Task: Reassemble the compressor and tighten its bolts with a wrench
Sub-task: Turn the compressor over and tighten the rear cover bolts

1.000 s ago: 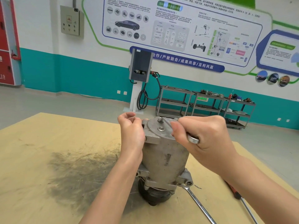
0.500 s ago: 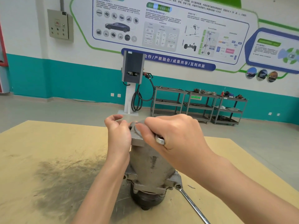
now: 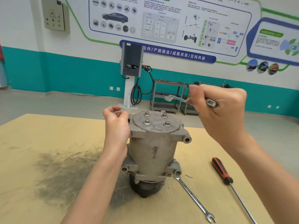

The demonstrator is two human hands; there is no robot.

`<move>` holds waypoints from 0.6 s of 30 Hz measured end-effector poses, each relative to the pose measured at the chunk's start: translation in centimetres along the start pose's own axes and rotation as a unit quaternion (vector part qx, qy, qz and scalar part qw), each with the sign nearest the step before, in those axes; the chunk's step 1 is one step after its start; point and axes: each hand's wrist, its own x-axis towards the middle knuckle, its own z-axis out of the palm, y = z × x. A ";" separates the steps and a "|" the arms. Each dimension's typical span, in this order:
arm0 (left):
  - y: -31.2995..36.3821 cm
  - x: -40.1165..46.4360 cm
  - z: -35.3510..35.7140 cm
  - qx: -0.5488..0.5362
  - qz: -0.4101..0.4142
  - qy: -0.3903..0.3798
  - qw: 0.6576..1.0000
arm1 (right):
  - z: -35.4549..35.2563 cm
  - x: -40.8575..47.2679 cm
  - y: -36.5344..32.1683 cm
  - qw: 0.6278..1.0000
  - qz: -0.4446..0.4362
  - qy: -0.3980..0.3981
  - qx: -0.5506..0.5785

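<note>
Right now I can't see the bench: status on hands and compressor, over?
Left hand steadies compressor. Right hand grips wrench, lifted clear of cover bolts. Nothing obstructing.
</note>
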 end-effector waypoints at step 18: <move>0.2 -0.3 0.1 -0.030 -0.006 -0.001 1.000 | -5.7 -20.6 3.8 0.963 0.055 -0.250 -0.084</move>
